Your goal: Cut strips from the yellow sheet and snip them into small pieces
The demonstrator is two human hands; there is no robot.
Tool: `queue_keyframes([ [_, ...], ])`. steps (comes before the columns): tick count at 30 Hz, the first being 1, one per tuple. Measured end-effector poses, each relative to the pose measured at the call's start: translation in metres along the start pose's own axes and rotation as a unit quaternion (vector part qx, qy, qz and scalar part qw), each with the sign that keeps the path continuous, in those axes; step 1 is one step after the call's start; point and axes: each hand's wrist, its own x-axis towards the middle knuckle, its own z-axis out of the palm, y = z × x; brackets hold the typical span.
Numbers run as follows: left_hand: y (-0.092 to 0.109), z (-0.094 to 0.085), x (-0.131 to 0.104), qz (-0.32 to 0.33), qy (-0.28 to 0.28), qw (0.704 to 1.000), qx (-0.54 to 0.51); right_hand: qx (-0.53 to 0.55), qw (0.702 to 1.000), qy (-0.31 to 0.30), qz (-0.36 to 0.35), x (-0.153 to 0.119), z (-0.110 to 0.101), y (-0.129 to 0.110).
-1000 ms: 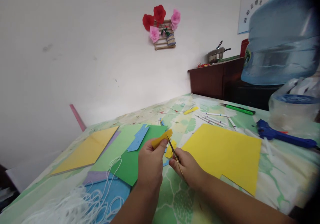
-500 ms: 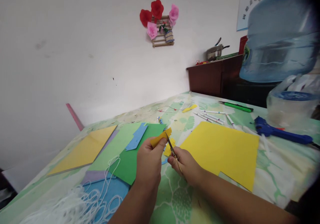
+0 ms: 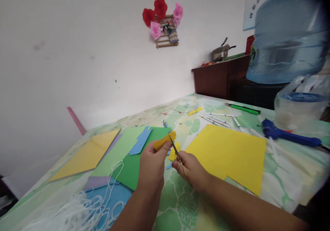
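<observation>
Between the thumb and fingers of my left hand (image 3: 154, 160) is a small orange-yellow paper piece (image 3: 163, 141), its right edge jagged. My right hand (image 3: 192, 168) is closed round the handles of small scissors (image 3: 176, 151), whose blades reach up to the paper's right end. Just behind the scissors, yellow paper scraps (image 3: 174, 152) lie on the table, with a bit of blue beside them. A green sheet (image 3: 129, 169) lies left of my left hand, with a cut blue piece (image 3: 141, 141) on it. To the right of my right hand lies a large yellow sheet (image 3: 228, 152).
White string (image 3: 69, 210) is heaped at the front left over blue sheets (image 3: 123, 193). A pale orange stack (image 3: 85, 155) lies further left. Several white markers (image 3: 219, 121), a green cutter knife (image 3: 244, 109) and a blue glue gun (image 3: 288, 135) are at the right, by a clear plastic tub (image 3: 300, 111).
My hands, the paper and the scissors stay nearly in the same place. The whole view has shifted slightly.
</observation>
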Motion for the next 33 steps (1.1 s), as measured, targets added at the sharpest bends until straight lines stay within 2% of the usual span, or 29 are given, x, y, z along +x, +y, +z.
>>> queue_keyframes([
  [5,0.0002,-0.0008,0.0013,-0.005,-0.024,0.999,-0.026,-0.009,1.0,0.003,0.003,0.0001,0.0009,0.0027],
  [18,-0.0061,-0.0022,0.0047,0.0,-0.042,0.997,-0.066,0.001,1.0,0.007,-0.004,-0.0005,-0.0005,-0.0014],
  [23,-0.0065,-0.0019,0.0045,0.0,-0.006,0.997,-0.071,0.005,1.0,-0.007,-0.002,-0.0019,-0.0029,-0.0058],
  [28,-0.0031,-0.0005,0.0006,0.01,0.032,0.999,-0.021,-0.016,1.0,-0.012,0.014,-0.0025,-0.0028,-0.0069],
  [33,-0.0019,0.0015,-0.0045,0.033,0.031,0.996,0.082,-0.037,0.999,-0.002,0.012,-0.0029,-0.0013,-0.0055],
])
